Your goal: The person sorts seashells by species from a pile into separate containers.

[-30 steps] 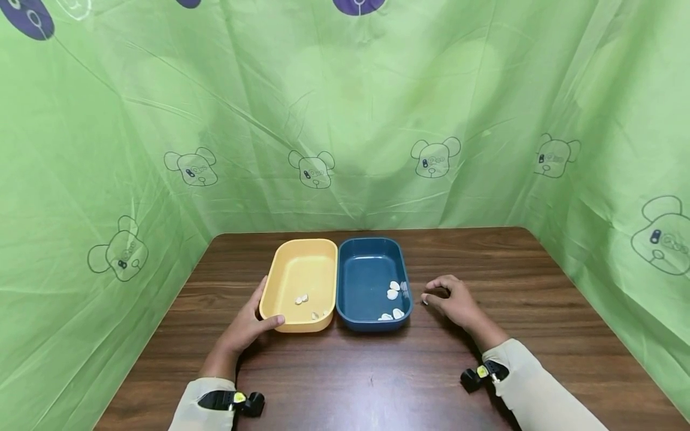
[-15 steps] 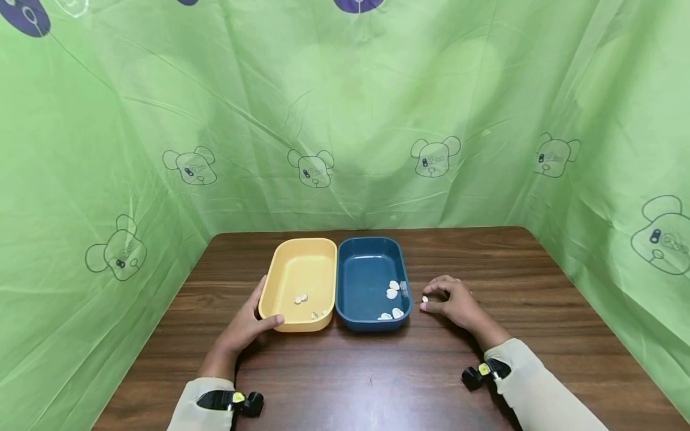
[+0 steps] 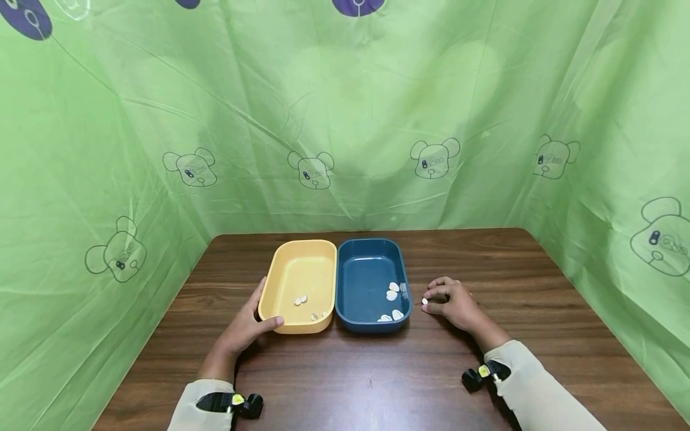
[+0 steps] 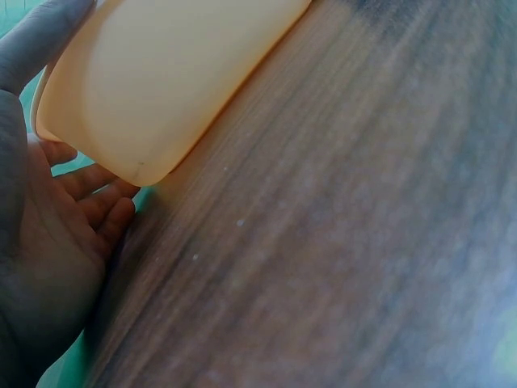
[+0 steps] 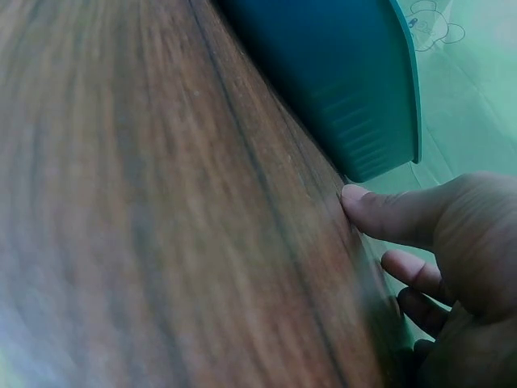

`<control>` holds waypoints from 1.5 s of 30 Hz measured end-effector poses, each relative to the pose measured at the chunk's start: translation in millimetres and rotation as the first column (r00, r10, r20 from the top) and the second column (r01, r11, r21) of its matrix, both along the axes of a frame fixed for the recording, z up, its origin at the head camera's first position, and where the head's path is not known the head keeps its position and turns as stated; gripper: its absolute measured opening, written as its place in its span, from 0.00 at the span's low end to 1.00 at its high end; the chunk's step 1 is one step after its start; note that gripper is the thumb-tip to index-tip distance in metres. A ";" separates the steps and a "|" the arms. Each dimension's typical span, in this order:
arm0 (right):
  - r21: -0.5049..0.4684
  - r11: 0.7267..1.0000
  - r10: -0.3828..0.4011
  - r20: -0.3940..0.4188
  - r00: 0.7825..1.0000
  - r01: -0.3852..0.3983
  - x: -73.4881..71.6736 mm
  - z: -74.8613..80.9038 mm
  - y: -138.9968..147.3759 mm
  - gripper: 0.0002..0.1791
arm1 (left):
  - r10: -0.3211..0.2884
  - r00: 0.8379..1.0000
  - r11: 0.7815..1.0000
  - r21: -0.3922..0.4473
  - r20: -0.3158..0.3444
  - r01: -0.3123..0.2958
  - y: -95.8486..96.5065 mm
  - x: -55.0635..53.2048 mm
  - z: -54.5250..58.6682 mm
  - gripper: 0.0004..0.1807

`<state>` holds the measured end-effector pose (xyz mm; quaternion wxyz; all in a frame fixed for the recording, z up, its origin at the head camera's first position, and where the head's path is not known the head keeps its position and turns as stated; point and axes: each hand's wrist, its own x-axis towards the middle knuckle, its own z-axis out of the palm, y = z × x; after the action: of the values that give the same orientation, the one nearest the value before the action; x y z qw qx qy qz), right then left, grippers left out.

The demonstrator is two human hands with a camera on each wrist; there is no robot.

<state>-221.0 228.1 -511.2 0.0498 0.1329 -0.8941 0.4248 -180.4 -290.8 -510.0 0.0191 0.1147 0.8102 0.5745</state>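
My left hand point(image 3: 245, 326) grips the yellow tub point(image 3: 276, 263) at its near left corner, the thumb over the front rim and the fingers along the outer side. Against the tub's right side stands a blue tub point(image 3: 372, 326). Just right of that, my right hand point(image 3: 455, 305) pinches a small white shell-like piece point(image 3: 424, 301) between thumb and index finger, low over the table. In the right wrist view the thumb hides this piece. Several white shell-like pieces point(image 3: 392, 295) lie in the blue tub, and several smaller pale ones point(image 3: 297, 301) in the yellow tub.
The tubs stand on a dark wood-grain table point(image 3: 345, 371). Green cloth point(image 3: 356, 197) printed with bear faces hangs behind it and on both sides. Black cameras on straps point(image 3: 250, 406) sit at both wrists.
My right thumb has shifted slightly down from the white piece, which shows more between thumb and index finger. The left hand and both tubs have stayed in place.
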 end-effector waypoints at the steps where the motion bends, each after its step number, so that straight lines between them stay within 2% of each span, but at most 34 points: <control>1: 0.005 1.000 -0.001 -0.001 1.000 0.001 0.1 -0.7 0.1 0.09 | 0.000 1.000 1.000 0.001 0.002 0.000 0.1 0.2 -0.3 0.64; 8: 0.024 1.000 -0.006 -0.013 1.000 0.006 1.2 -4.2 0.0 0.07 | 0.004 1.000 1.000 -0.004 0.011 -0.004 -0.2 1.5 -1.5 0.64; 20: 0.126 0.992 -0.012 -0.063 0.998 0.020 3.4 -4.4 -0.4 0.04 | 0.003 1.000 1.000 0.001 0.014 -0.003 -0.6 1.9 -1.0 0.64; 27: 0.125 0.992 -0.012 -0.063 0.998 0.020 3.7 -3.1 -0.7 0.07 | -0.001 1.000 1.000 0.004 0.015 0.001 -0.8 1.4 -0.4 0.64; 37: 0.123 0.992 -0.018 -0.088 0.996 0.029 1.9 -4.7 -1.3 0.04 | -0.010 1.000 1.000 0.011 0.004 0.009 -1.3 0.0 -1.4 0.64; 45: 0.112 0.993 -0.022 -0.073 0.997 0.030 1.2 -6.1 -0.4 0.02 | -0.036 0.999 0.999 0.040 -0.019 0.036 0.6 -1.7 -2.8 0.63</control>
<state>-219.8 227.6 -517.4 0.0798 0.1392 -0.9159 0.3679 -182.1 -290.2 -512.8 0.0197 0.1348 0.7965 0.5891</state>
